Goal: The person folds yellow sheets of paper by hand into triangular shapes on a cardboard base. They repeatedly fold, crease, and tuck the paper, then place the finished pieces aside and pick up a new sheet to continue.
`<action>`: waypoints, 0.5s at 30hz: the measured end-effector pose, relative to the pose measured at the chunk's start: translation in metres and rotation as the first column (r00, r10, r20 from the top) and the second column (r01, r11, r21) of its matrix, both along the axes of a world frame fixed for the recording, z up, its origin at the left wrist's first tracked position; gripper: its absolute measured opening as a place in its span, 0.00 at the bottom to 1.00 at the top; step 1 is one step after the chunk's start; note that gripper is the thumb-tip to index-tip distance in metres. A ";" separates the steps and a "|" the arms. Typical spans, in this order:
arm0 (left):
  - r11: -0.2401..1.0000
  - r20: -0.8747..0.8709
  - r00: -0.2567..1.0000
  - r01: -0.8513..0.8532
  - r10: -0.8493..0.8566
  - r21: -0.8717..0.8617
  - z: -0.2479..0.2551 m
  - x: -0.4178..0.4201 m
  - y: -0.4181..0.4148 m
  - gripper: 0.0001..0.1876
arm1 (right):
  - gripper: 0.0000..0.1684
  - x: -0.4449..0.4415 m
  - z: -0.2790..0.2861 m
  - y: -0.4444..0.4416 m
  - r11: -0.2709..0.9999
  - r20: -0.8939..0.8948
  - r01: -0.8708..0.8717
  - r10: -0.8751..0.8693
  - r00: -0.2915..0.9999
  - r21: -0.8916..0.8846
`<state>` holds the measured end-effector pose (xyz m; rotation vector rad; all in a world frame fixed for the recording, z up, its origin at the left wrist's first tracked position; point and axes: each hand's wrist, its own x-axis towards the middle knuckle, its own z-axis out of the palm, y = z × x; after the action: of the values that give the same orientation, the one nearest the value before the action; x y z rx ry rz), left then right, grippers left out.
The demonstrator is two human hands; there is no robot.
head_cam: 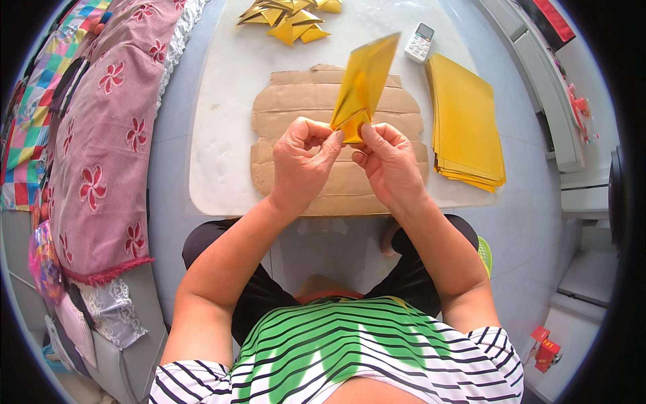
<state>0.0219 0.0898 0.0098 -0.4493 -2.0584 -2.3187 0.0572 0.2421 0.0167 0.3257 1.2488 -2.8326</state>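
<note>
Both hands grip one sheet of shiny gold foil paper point(364, 81), partly folded, raised above a flattened piece of brown cardboard point(298, 108). My left hand point(308, 159) pinches its lower left corner between thumb and fingers. On the lower right edge, the thumb and fingers of my right hand point(388, 161) press the paper. A folded flap crosses the sheet near its bottom, and the long upper part sticks up and leans right. To the right lies a stack of flat gold sheets point(464, 118). A pile of folded gold paper pieces point(287, 20) sits at the far edge.
The cardboard lies on a pale, round-cornered table point(222, 166). A white remote control point(420, 43) rests beyond the gold stack. On the left stands a sofa with a pink flowered cover point(101, 141). Part of a green plastic item point(484, 255) shows beside my right knee.
</note>
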 end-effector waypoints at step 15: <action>0.999 -0.017 1.000 -0.027 0.026 -0.045 0.008 0.006 0.001 0.30 | 0.06 0.000 -0.009 0.003 0.994 -0.078 -0.033 0.025 0.997 -0.100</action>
<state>0.0278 0.0910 0.0181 -0.4374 -2.1001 -2.2506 0.0576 0.2455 0.0079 0.1960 1.1076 -2.8956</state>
